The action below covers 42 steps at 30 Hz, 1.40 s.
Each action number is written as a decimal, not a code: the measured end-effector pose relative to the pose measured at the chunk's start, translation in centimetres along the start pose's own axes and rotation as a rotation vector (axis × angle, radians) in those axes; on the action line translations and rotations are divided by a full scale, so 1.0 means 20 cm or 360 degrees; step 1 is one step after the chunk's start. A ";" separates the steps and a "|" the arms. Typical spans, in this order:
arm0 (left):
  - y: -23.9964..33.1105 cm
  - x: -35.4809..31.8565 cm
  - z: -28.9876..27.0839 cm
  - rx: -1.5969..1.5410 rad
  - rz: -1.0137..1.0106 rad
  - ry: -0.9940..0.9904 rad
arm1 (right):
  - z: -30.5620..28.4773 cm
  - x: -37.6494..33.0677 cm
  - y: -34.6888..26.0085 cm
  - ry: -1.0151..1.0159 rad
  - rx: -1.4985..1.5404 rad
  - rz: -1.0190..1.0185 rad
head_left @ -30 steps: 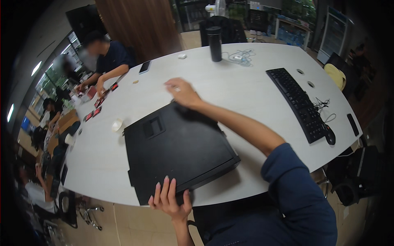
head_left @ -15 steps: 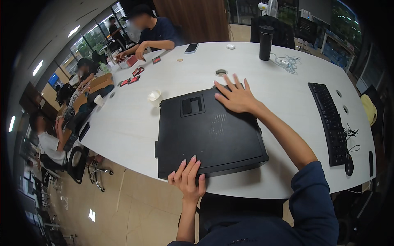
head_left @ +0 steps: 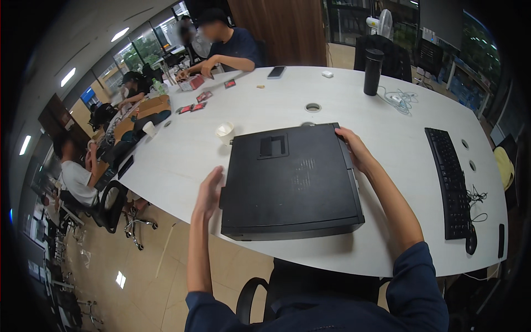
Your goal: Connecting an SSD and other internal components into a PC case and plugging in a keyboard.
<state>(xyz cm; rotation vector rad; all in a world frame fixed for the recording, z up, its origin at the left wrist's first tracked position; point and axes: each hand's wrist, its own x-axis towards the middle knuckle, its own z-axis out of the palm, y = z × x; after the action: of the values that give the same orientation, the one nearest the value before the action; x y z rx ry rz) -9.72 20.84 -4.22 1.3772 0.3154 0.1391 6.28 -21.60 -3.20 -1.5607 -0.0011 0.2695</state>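
Note:
A black desktop computer case point(head_left: 293, 193) lies flat on the white table point(head_left: 182, 182), close to its front edge. It has a recessed latch point(head_left: 272, 145) toward its far left part. My right hand point(head_left: 355, 148) grips the far right corner and right side of the case, its fingertips bent over the edge. Beside the left side of the case is my left hand point(head_left: 209, 191), fingers stretched out and held upright; whether it touches the case cannot be made out.
A white paper cup point(head_left: 225, 131) stands just beyond the far left corner. To the right lie a black keyboard point(head_left: 445, 182) and a mouse point(head_left: 470, 243). A black tumbler point(head_left: 373, 72), a cable point(head_left: 401, 99) and a phone point(head_left: 276, 72) are farther back. A person point(head_left: 232, 47) sits across.
My left hand has left the near edge and moved to the left side of the case. My right hand has slid from the top to the right side. The view has shifted slightly.

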 end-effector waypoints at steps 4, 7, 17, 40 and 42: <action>0.05 0.14 0.17 -0.0172 -0.0171 -0.0437 | 0.06 0.05 -0.07 -0.0164 0.0206 0.0111; 0.09 0.20 0.29 -0.0056 -0.0345 -0.0417 | 0.03 0.11 -0.04 -0.0133 0.0208 0.0191; 0.16 0.19 0.29 0.0219 -0.0253 -0.0536 | 0.12 0.07 -0.11 0.0020 0.0009 -0.0032; 0.37 -0.42 0.41 0.0848 0.2012 0.0121 | 0.07 -0.26 -0.63 0.0085 -0.0110 -0.2093; 0.35 -0.44 0.48 0.0779 0.2045 0.0167 | 0.06 -0.17 -0.62 0.0091 -0.0102 -0.2051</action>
<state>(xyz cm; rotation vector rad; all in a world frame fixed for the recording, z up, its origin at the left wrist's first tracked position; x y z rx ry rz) -14.68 10.77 5.41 1.8787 -0.5369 1.2581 4.96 -20.85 9.59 -1.3470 -0.9373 -0.7930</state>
